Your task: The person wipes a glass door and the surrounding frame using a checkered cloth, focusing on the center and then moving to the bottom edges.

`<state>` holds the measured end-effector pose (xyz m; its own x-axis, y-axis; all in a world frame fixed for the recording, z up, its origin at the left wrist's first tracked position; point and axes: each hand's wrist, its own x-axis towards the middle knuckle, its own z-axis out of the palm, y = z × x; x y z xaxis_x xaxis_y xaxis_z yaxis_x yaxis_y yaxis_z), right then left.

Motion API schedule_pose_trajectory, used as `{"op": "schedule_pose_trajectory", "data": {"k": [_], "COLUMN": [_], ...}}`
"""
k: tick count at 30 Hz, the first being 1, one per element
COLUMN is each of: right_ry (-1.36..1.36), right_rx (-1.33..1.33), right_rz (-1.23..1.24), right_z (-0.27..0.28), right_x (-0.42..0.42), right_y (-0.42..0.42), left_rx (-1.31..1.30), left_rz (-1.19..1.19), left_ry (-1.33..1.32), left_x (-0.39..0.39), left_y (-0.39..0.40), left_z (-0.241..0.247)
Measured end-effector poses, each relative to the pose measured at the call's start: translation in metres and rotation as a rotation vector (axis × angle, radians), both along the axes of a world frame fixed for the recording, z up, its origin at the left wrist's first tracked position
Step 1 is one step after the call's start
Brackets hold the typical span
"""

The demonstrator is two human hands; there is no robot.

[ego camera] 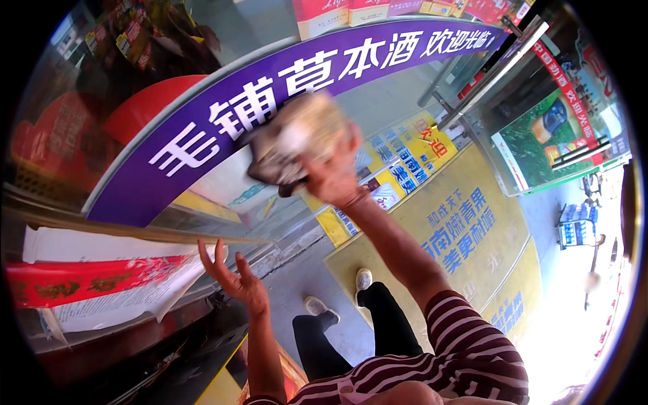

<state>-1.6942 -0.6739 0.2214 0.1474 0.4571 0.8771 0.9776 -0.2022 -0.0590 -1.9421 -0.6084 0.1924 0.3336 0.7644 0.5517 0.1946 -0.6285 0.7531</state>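
Note:
My right hand (334, 169) grips a crumpled cloth (298, 142), brown and beige with dark parts, blurred by motion. The cloth is in front of a glass pane, over the lower edge of a purple banner (359, 63) with white lettering. Whether it touches the glass, I cannot tell. At the lower left my left hand (235, 281) is raised with its fingers spread and holds nothing. It is beside the door or window frame (152, 234), near a red and white printed paper (126, 276).
A metal door handle (493, 73) stands at the upper right. Yellow printed mats (455, 243) cover the floor beside my feet. Red packages (324, 17) are behind the glass. Another glass door with a green poster (552, 131) is at the right, and outside stands a cart with bottled water (578, 223).

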Motion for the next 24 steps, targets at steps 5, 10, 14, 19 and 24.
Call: {"op": "schedule_pose_trajectory", "data": {"k": [5,10,14,19,24], "right_ry": [0.248,0.238,-0.130,-0.241,0.017], "right_rx": [0.427,0.437,-0.035,0.312,0.734], "right_rz": [-0.383,-0.250,-0.034,-0.308,-0.129], "right_z": [0.024,0.000,-0.046,-0.039,-0.017], "right_x": [0.159,0.120,0.082,0.174,0.296], "right_y": [-0.065,-0.040,-0.030,-0.054,-0.107], "left_rx": [0.098,0.273,0.462,0.686,0.831], "left_rz": [-0.024,-0.051,-0.051,0.063,0.223], "left_ry": [-0.061,-0.172,-0.189,-0.128,-0.068], "left_x": [0.013,0.054,0.088,0.097,0.089], "left_y": [0.013,0.016,0.023,0.038,0.052], "left_z": [-0.031,-0.062,-0.081,-0.114,-0.134]}}
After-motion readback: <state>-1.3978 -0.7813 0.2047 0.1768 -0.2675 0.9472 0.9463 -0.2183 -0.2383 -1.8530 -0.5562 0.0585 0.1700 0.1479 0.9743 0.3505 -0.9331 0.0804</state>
